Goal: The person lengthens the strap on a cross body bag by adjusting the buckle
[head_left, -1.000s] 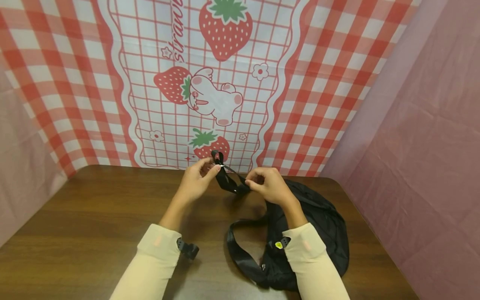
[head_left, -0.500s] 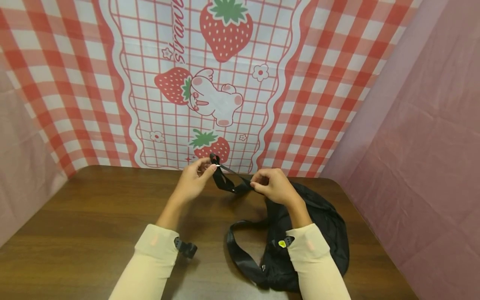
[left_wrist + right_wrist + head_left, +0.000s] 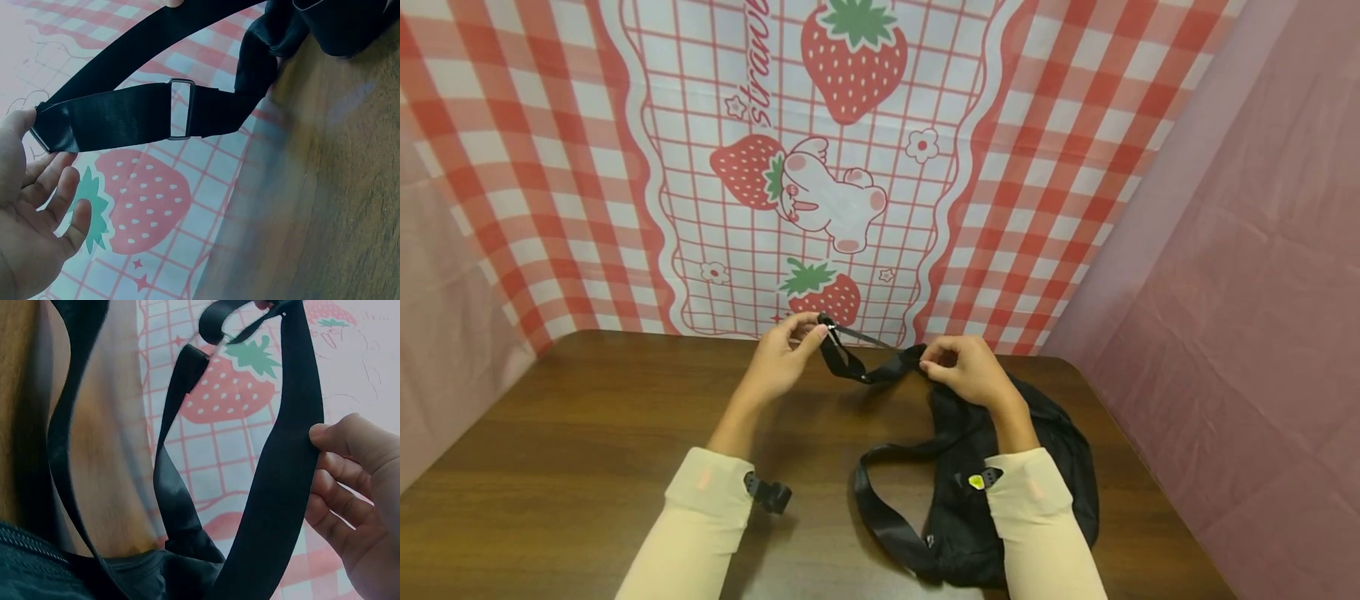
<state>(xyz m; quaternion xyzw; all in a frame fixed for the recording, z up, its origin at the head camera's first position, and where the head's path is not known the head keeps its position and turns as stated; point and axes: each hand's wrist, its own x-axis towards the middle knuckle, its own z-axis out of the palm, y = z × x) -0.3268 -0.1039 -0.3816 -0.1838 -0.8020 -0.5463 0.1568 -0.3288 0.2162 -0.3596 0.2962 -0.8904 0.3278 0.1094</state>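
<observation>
A black backpack (image 3: 958, 525) lies on the table at the right, partly behind the right forearm. One of its webbing straps (image 3: 887, 367) is lifted and stretched between both hands. My left hand (image 3: 778, 362) pinches the strap's far end between thumb and index finger, at a metal buckle (image 3: 40, 139); its other fingers are spread loosely. Farther along the strap sits a rectangular metal slider (image 3: 182, 80). Closer to the bag, my right hand (image 3: 966, 371) pinches the strap's edge with thumb and fingertips, as the right wrist view also shows.
The backpack's other strap (image 3: 887, 517) loops out on the brown wooden table (image 3: 625, 400). A red-and-white strawberry cloth (image 3: 827, 208) hangs behind the table's back edge. Pink cloth (image 3: 1225, 292) stands at the right. Small black wrist mounts (image 3: 769, 493) stick out at the cuffs.
My right hand has slid to the right along the strap, and my left hand has shifted slightly left. The strap between them is drawn out longer and straighter.
</observation>
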